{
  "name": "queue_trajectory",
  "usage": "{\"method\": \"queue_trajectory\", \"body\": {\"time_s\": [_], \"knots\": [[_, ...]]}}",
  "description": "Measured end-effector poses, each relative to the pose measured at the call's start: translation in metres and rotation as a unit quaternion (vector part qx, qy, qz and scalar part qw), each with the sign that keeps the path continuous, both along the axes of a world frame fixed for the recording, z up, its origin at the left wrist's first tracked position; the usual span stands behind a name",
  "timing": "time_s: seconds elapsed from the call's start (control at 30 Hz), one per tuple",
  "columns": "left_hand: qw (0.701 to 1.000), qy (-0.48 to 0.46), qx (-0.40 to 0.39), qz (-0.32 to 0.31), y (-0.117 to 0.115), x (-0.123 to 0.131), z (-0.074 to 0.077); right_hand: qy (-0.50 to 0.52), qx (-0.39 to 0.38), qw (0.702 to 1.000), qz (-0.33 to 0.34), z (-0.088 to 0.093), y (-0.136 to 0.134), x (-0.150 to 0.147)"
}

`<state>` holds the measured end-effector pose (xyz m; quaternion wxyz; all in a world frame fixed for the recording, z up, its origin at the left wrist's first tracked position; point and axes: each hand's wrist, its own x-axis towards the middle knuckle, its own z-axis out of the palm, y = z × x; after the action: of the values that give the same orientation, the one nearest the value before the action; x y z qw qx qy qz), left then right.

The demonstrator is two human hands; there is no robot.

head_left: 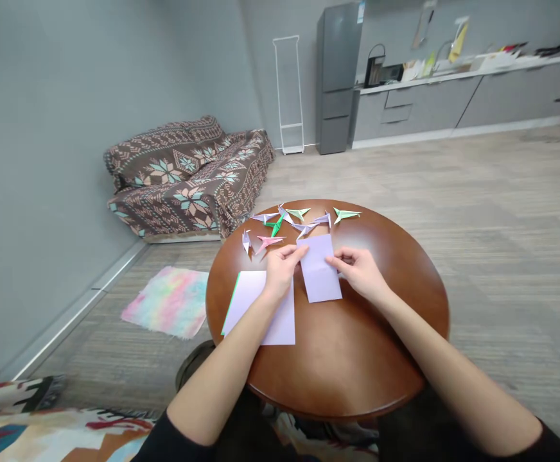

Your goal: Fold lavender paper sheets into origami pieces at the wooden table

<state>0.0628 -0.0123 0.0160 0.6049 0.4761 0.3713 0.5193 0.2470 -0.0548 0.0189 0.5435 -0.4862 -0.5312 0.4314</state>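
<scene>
Over table [367, 353] | left hand [280, 268], right hand [359, 271] pinch opposite sides | lilac paper [321, 279]

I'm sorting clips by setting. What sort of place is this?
Probably a home's combined living room and kitchen: a brown patterned cloth-covered sofa, a tall grey refrigerator and a long grey-fronted kitchen counter.

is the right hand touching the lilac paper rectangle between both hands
Touching. The head view shows the right hand gripping the lilac paper rectangle by its right edge.
</scene>
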Motion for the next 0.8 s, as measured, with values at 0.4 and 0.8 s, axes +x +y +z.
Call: {"method": "queue_trajectory", "body": {"time_s": [0.4,0.8], "knots": [[0.996,0.052,-0.03,-0.062,0.0,-0.002,-0.001,0.03,-0.007,0.999,-0.008,-0.009,0.006,0.001],[0.995,0.05,-0.054,-0.064,-0.003,0.0,0.0,-0.018,0.032,0.997,-0.072,-0.017,0.012,0.008]]}}
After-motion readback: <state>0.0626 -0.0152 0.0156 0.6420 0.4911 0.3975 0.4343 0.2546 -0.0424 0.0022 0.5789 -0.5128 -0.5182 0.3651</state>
